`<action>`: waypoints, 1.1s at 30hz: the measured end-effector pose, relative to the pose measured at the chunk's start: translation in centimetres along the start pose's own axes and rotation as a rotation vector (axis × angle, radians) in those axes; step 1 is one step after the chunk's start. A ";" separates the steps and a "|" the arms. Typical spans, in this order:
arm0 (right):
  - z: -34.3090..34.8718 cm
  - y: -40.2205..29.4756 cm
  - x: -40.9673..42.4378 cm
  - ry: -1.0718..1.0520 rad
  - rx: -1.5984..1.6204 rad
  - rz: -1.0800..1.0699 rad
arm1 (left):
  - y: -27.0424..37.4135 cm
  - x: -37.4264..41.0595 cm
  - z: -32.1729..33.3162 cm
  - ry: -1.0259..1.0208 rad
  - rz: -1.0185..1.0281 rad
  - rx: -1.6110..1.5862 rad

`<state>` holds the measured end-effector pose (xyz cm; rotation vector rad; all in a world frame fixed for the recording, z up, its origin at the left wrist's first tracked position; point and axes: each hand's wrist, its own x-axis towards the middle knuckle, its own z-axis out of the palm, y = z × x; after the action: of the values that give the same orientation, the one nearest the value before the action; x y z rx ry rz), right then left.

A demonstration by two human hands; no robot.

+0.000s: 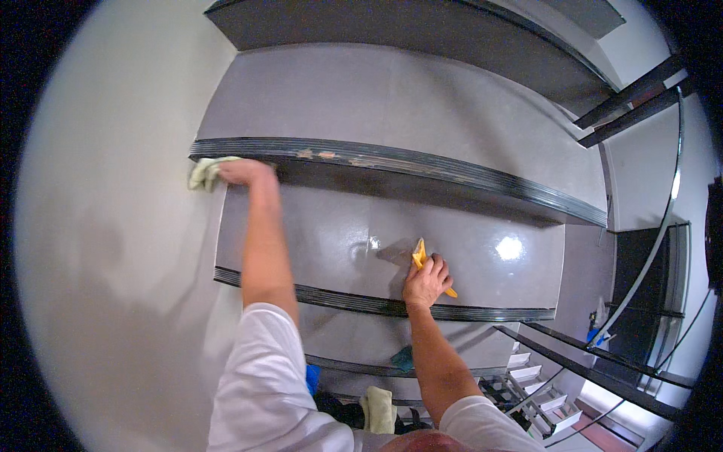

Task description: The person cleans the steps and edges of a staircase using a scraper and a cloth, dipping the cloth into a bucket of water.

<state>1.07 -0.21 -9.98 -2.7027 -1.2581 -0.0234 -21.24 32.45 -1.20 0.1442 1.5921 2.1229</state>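
Observation:
A pale yellow-green cloth (207,174) is bunched in my left hand (244,171), which reaches to the left end of a dark ribbed stair nosing (395,162), against the side wall. The hand is slightly blurred. My right hand (428,281) is closed around a yellow-handled tool (419,254), possibly a scraper or brush, and rests on the glossy grey stair tread (333,226). The nosing bears tan and orange worn patches or residue near its middle. A lower ribbed nosing (350,299) passes beneath both forearms.
A pale wall (113,226) borders the stairs at the left. A dark green cloth (403,359) lies on a lower step. Another pale cloth (379,409) is near my body. Dark rails (587,367) and a metal ladder (542,395) stand at the lower right.

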 end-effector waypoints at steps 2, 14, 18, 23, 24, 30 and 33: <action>0.1 -1.4 -0.9 -0.001 0.029 -0.037 | -3.8 0.9 -1.8 0.024 0.247 0.119; -0.3 -0.1 -0.1 0.083 -0.022 -0.035 | -5.9 7.3 -5.5 -0.744 0.735 2.080; -0.1 -0.5 -0.5 0.081 -0.010 -0.053 | -5.7 10.6 -6.9 -0.827 1.001 2.186; 0.3 -0.2 0.0 0.119 -0.041 -0.045 | -1.6 10.1 -13.8 -1.041 1.106 2.316; 0.4 0.2 0.2 0.127 -0.036 -0.034 | 0.3 8.4 -14.9 -1.093 0.991 2.392; -0.3 -0.4 -0.1 0.087 -0.095 -0.001 | 5.5 3.3 -17.3 -1.040 1.050 1.910; -0.2 -1.3 -0.6 0.066 -0.058 -0.025 | -1.1 0.3 -16.1 -1.304 1.199 1.556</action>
<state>-0.31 0.14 -9.68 -2.7110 -1.2914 -0.1530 -26.97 18.67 -7.42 2.6401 1.7297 0.0865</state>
